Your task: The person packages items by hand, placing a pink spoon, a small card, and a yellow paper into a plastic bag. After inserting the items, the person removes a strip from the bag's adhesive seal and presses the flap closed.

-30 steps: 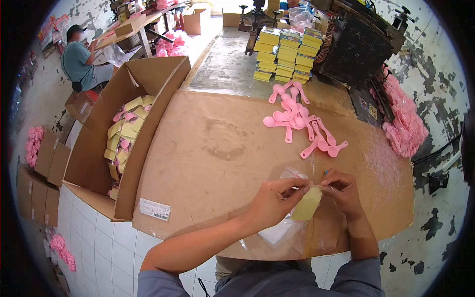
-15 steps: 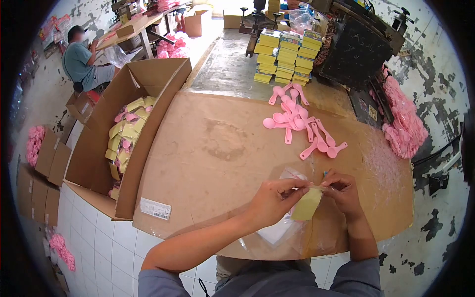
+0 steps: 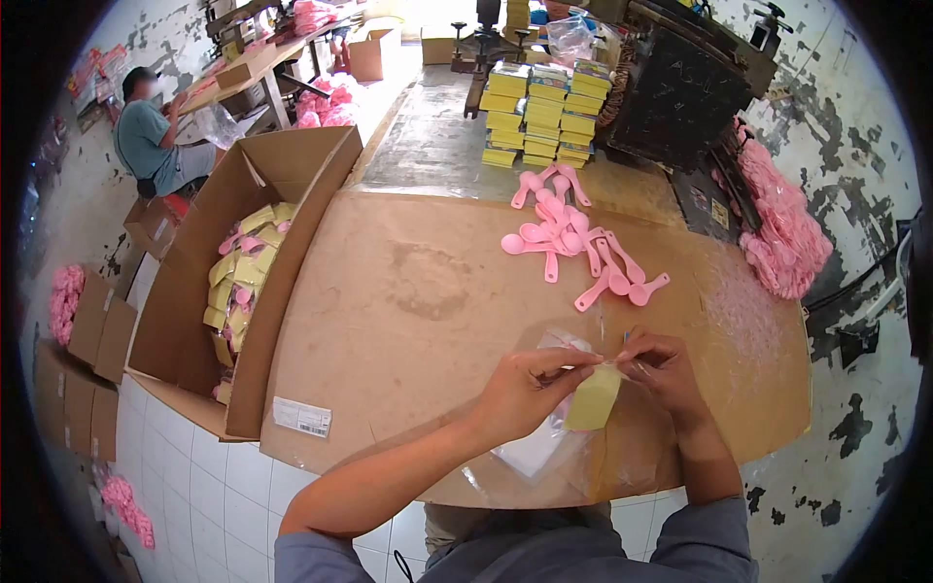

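Observation:
Between my two hands hangs a small clear plastic bag with a yellow card [image 3: 593, 400] in it. My left hand [image 3: 533, 387] pinches the top edge of the bag between thumb and fingertips. On the other side, my right hand [image 3: 663, 374] is closed in a pinch at the top right corner of the same bag. Beneath lies a stack of clear plastic bags [image 3: 530, 459] on the cardboard sheet, partly covered by the yellow card and my left hand. Farther off, a loose pile of pink measuring spoons [image 3: 554, 223] lies beyond my hands.
Left of the cardboard sheet [image 3: 389, 340] stands a deep carton [image 3: 248, 389] holding packed yellow cards and spoons. Stacks of yellow cards [image 3: 544, 112] stand at the back beside a dark machine [image 3: 671, 97]. Pink bundles [image 3: 787, 228] hang at right. A person [image 3: 151, 136] sits far left.
My hands stay pinched at the bag's top edge, with slight finger movement. The right fingers have shifted a little along it. The whole view has shifted slightly.

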Tool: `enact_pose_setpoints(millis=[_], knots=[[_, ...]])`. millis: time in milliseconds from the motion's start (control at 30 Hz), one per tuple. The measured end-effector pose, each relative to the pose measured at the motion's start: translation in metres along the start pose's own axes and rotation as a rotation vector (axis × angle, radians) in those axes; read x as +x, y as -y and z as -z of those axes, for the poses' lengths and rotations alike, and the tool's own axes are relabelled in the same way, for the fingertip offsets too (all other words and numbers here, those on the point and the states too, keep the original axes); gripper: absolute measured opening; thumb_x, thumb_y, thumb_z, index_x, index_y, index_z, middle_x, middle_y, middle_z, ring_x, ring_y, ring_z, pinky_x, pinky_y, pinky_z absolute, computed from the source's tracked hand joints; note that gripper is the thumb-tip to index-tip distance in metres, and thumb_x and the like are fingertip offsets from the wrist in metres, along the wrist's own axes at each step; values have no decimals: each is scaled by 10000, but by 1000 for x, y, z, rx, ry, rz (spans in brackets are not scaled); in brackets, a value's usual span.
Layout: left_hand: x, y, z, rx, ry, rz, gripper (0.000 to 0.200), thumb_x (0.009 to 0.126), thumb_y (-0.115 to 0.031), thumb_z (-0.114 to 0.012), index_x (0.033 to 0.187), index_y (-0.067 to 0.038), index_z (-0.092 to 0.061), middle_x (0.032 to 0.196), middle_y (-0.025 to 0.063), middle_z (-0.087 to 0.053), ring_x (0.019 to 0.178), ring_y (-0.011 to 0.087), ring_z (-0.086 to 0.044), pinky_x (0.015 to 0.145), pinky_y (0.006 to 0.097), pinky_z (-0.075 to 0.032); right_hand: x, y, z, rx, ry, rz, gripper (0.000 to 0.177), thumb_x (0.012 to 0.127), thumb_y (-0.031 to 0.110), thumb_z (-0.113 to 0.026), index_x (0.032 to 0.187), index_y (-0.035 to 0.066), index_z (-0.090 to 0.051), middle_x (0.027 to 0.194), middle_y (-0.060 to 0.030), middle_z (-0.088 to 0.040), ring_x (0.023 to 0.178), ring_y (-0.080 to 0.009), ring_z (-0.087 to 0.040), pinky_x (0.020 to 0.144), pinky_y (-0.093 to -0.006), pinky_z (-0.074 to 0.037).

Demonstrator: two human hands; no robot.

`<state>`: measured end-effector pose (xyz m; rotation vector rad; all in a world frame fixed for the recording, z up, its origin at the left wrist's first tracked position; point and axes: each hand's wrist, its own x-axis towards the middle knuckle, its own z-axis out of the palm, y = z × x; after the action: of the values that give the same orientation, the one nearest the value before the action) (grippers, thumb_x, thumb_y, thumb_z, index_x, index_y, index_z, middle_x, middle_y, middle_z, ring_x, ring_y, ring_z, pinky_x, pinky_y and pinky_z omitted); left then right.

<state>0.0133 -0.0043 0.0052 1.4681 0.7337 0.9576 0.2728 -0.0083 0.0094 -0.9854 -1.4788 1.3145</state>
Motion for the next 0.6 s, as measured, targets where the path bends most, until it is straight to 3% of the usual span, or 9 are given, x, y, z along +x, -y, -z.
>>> enact_pose_setpoints(millis=[233,600], knots=[[-2,-4,5,41,19,57,218,1000,-98,-683,1195,-18,-740,977,70,-781,856,85,-713,761,249,-568,2,-6,4,-7,48,51,118,923,-32,-689,1015,-6,-758,988,-58,-654,842,-122,-621,722,-245,-474],[2,4,10,-35,61,58,221,1011,-56,-641,1206,-15,-736,1086,71,-765,925,90,-698,800,246,-564,3,-6,3,9,33,-8,141,905,-67,-667,1005,-16,-752,1005,-75,-686,920,-143,-650,807,-269,-507]])
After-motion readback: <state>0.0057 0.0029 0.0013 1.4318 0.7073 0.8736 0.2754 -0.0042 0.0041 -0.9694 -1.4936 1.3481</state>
